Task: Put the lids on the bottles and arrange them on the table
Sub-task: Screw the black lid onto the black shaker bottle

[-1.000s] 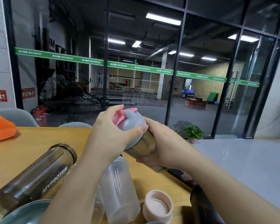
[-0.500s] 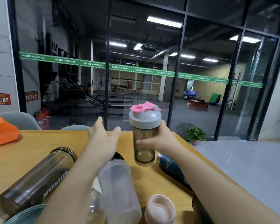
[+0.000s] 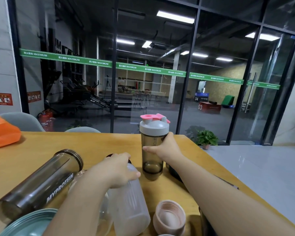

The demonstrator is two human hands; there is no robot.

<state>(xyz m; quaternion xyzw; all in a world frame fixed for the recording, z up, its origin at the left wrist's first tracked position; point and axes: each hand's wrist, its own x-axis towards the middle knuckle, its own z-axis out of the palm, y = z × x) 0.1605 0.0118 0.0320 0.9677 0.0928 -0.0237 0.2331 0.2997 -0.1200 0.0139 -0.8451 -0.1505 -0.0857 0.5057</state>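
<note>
1. The long rectangular wooden table (image 3: 32, 160), matt and yellow-brown, carries everything; the bottles lie clustered towards six o'clock.
2. The big smoky-brown clear plastic bottle printed MYPROTEIN (image 3: 39, 184) lies on its side at eight o'clock, lidless. It looks rigid, smooth and probably light; round as it is, it may roll, so the mid-barrel is the place to take it.
3. The frosted translucent plastic bottle (image 3: 128, 201) lies at six o'clock. The left hand (image 3: 117, 169) is wrapped over its far end, fingers curled around it. Thin-walled, likely light and slightly springy; a firm squeeze may flex it.
4. The smoky-grey tumbler with a grey cap and pink flip-top (image 3: 152, 147) stands upright just past centre, at one o'clock from the frosted one, already lidded. The right hand (image 3: 165, 148) grasps its barrel. Empty, so easy to tip; hold low.
5. The pale pink ribbed screw lid (image 3: 169, 217) sits mouth-up at five o'clock; its threads give grip for twisting.
</note>
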